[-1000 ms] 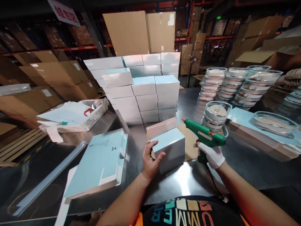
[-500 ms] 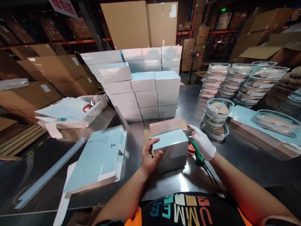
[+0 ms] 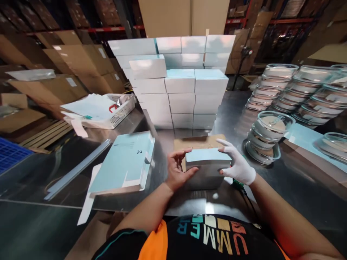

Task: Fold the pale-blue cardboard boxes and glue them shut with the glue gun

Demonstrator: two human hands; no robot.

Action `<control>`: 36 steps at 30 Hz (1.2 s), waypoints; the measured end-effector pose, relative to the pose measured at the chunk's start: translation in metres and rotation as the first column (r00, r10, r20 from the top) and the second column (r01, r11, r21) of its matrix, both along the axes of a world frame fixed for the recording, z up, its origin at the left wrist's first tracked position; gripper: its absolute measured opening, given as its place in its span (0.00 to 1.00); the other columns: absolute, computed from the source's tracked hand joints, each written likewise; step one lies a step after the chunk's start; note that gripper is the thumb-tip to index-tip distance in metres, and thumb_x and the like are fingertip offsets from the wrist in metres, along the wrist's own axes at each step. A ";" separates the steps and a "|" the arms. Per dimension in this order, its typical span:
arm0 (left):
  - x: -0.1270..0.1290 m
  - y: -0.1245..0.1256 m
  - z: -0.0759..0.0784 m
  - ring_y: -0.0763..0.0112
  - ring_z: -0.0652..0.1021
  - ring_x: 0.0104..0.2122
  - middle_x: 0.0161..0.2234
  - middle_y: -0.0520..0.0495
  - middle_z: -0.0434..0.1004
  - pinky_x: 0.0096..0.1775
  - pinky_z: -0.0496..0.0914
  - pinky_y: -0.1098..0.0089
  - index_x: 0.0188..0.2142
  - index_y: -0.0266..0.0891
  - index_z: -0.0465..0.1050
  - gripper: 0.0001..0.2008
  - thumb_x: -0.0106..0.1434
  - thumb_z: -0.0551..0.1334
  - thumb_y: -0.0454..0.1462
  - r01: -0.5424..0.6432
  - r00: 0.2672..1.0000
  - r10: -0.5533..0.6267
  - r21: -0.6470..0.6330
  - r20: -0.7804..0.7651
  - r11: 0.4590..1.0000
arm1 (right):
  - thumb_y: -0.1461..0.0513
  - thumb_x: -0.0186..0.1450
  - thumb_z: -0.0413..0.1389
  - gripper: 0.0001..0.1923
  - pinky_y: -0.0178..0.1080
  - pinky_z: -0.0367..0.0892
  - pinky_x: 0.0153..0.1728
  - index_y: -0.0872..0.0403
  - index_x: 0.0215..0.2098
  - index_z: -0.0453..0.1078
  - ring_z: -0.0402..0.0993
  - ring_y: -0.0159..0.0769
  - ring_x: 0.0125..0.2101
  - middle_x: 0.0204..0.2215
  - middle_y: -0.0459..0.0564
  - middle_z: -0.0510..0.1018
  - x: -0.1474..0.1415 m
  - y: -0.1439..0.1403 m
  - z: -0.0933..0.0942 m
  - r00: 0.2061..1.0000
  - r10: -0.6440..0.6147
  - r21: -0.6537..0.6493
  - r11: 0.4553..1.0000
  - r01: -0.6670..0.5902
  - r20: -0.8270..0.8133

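Your metal surface (image 3: pixel 162 144) runs out to both sides, its near edge just in front of your shirt. Across its far side, beyond your hands, rises the wall of white boxes (image 3: pixel 181 86). The flat blue carton pile (image 3: pixel 121 155) lies to your left, with a strip of bare metal between it and your left forearm. On the right, the short stack of glass dishes (image 3: pixel 267 133) leaves your gloved side a narrower gap. Both forearms reach in from the near edge and converge on the blue-topped box (image 3: pixel 206 177), central in front of you, with brown cardboard (image 3: pixel 195 142) just behind it. Your left hand (image 3: pixel 180 168) is clamped on its left end, thumb across the front face. Your right hand (image 3: pixel 240 166), in a white glove, grips the right end, thumb in front, fingers at the top edge, forefinger raised.
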State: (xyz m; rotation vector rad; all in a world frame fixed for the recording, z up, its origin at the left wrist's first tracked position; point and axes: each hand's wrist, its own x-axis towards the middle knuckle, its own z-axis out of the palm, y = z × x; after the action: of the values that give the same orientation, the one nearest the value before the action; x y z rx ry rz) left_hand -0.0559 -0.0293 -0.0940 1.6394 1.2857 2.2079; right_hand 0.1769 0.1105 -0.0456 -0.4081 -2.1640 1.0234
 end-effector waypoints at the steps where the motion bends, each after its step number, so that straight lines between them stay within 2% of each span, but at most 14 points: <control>1: -0.003 0.000 0.003 0.51 0.84 0.55 0.50 0.38 0.82 0.58 0.78 0.48 0.50 0.45 0.75 0.25 0.64 0.74 0.56 0.024 0.998 -0.024 0.002 -0.062 1.000 | 0.41 0.59 0.74 0.31 0.58 0.66 0.68 0.48 0.50 0.73 0.67 0.57 0.71 0.72 0.64 0.69 0.002 0.000 -0.001 1.000 0.006 0.011 1.000 -0.006 -0.009; 4: -0.017 -0.003 0.013 0.48 0.83 0.57 0.49 0.39 0.83 0.58 0.78 0.44 0.45 0.45 0.82 0.17 0.66 0.75 0.52 0.073 0.962 -0.068 0.008 -0.264 0.997 | 0.48 0.69 0.67 0.16 0.59 0.68 0.67 0.47 0.48 0.77 0.71 0.53 0.70 0.71 0.62 0.71 0.005 -0.007 -0.001 0.995 0.093 0.008 0.996 -0.092 -0.044; 6: -0.023 -0.006 0.020 0.49 0.83 0.58 0.49 0.41 0.84 0.58 0.79 0.44 0.46 0.47 0.82 0.13 0.67 0.74 0.48 0.127 0.942 -0.115 0.018 -0.316 0.992 | 0.52 0.73 0.65 0.11 0.59 0.69 0.67 0.46 0.50 0.80 0.73 0.52 0.68 0.70 0.60 0.73 0.005 -0.012 0.002 0.987 0.152 0.030 0.988 -0.151 -0.048; 10: -0.028 -0.009 0.034 0.50 0.83 0.60 0.53 0.38 0.87 0.59 0.79 0.44 0.54 0.47 0.80 0.15 0.70 0.72 0.44 0.254 0.855 -0.248 -0.050 -0.455 0.966 | 0.56 0.75 0.61 0.11 0.55 0.69 0.68 0.44 0.53 0.84 0.73 0.50 0.69 0.71 0.57 0.73 0.008 -0.018 0.008 0.981 0.194 0.089 0.977 -0.192 -0.015; 14: -0.029 -0.010 0.043 0.54 0.83 0.61 0.56 0.37 0.87 0.60 0.80 0.49 0.60 0.45 0.79 0.18 0.72 0.70 0.41 0.285 0.758 -0.238 -0.019 -0.608 0.958 | 0.56 0.77 0.59 0.13 0.54 0.68 0.69 0.43 0.55 0.84 0.71 0.49 0.70 0.72 0.55 0.72 0.013 -0.021 0.010 0.978 0.203 0.122 0.971 -0.206 0.036; 19: -0.025 -0.010 0.040 0.56 0.84 0.59 0.52 0.39 0.89 0.59 0.80 0.52 0.58 0.44 0.81 0.16 0.72 0.71 0.38 0.275 0.771 -0.191 0.048 -0.608 0.960 | 0.58 0.78 0.58 0.15 0.55 0.67 0.69 0.41 0.59 0.81 0.70 0.47 0.70 0.70 0.54 0.74 0.015 -0.020 0.005 0.966 0.257 0.206 0.945 -0.256 0.019; 22: -0.024 -0.012 0.037 0.56 0.83 0.61 0.53 0.39 0.89 0.59 0.81 0.52 0.59 0.43 0.81 0.17 0.72 0.70 0.36 0.283 0.771 -0.196 0.050 -0.606 0.958 | 0.58 0.77 0.59 0.21 0.55 0.65 0.71 0.40 0.67 0.76 0.66 0.47 0.73 0.73 0.53 0.70 0.014 -0.017 -0.010 0.960 0.281 0.221 0.937 -0.269 -0.023; 25: -0.025 -0.014 0.036 0.56 0.82 0.62 0.54 0.39 0.88 0.60 0.80 0.53 0.60 0.44 0.81 0.18 0.71 0.71 0.36 0.297 0.770 -0.227 0.019 -0.597 0.955 | 0.56 0.70 0.66 0.46 0.54 0.63 0.72 0.40 0.81 0.54 0.66 0.48 0.73 0.78 0.56 0.61 0.011 -0.018 -0.029 0.987 0.142 0.061 0.989 -0.138 -0.076; 27: -0.026 -0.015 0.033 0.55 0.82 0.62 0.54 0.38 0.88 0.61 0.79 0.53 0.62 0.45 0.80 0.21 0.70 0.72 0.38 0.309 0.790 -0.276 -0.033 -0.547 0.950 | 0.57 0.61 0.71 0.59 0.53 0.66 0.70 0.46 0.83 0.46 0.72 0.51 0.68 0.77 0.61 0.62 0.009 -0.022 -0.039 0.999 0.042 -0.089 0.995 -0.045 -0.032; 28: -0.027 -0.015 0.030 0.54 0.81 0.63 0.56 0.38 0.87 0.62 0.77 0.52 0.65 0.47 0.78 0.25 0.69 0.74 0.40 0.313 0.814 -0.301 -0.062 -0.497 0.948 | 0.58 0.58 0.72 0.61 0.52 0.68 0.68 0.49 0.82 0.49 0.76 0.53 0.65 0.73 0.62 0.68 0.007 -0.024 -0.042 1.000 0.023 -0.140 0.990 -0.020 0.016; 30: -0.027 -0.014 0.022 0.51 0.76 0.68 0.64 0.36 0.80 0.67 0.72 0.49 0.72 0.52 0.68 0.40 0.64 0.78 0.46 0.305 0.879 -0.317 -0.091 -0.357 0.948 | 0.60 0.53 0.72 0.54 0.52 0.72 0.65 0.55 0.76 0.62 0.81 0.54 0.57 0.62 0.61 0.81 0.006 -0.030 -0.045 0.996 0.009 -0.194 0.981 0.009 0.093; 32: -0.025 -0.012 0.011 0.47 0.67 0.75 0.74 0.35 0.66 0.73 0.62 0.45 0.77 0.58 0.55 0.55 0.57 0.81 0.52 0.270 0.942 -0.285 -0.104 -0.178 0.957 | 0.60 0.53 0.71 0.45 0.52 0.76 0.61 0.56 0.68 0.71 0.83 0.54 0.52 0.52 0.58 0.85 0.005 -0.033 -0.044 0.995 -0.029 -0.212 0.976 0.048 0.093; 34: -0.020 -0.009 -0.002 0.43 0.60 0.78 0.78 0.33 0.56 0.74 0.56 0.41 0.79 0.58 0.47 0.65 0.51 0.82 0.58 0.229 0.973 -0.225 -0.177 0.039 0.957 | 0.56 0.56 0.70 0.38 0.50 0.80 0.55 0.56 0.63 0.74 0.84 0.53 0.50 0.50 0.58 0.86 0.006 -0.031 -0.042 0.993 -0.114 -0.238 0.964 0.119 0.037; 36: -0.010 -0.006 -0.015 0.37 0.62 0.76 0.77 0.28 0.57 0.73 0.58 0.38 0.79 0.52 0.48 0.71 0.45 0.82 0.63 0.256 0.941 -0.158 -0.323 0.300 0.911 | 0.49 0.60 0.68 0.35 0.52 0.81 0.52 0.56 0.61 0.74 0.84 0.54 0.49 0.50 0.60 0.86 0.008 -0.025 -0.038 0.973 -0.229 -0.310 0.927 0.210 -0.026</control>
State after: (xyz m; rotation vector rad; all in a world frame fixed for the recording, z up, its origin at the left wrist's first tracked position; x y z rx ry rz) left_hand -0.0658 -0.0349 -0.1094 1.2304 1.2762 1.8553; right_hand 0.1844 0.0853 -0.0839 -0.7373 -1.8571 1.2261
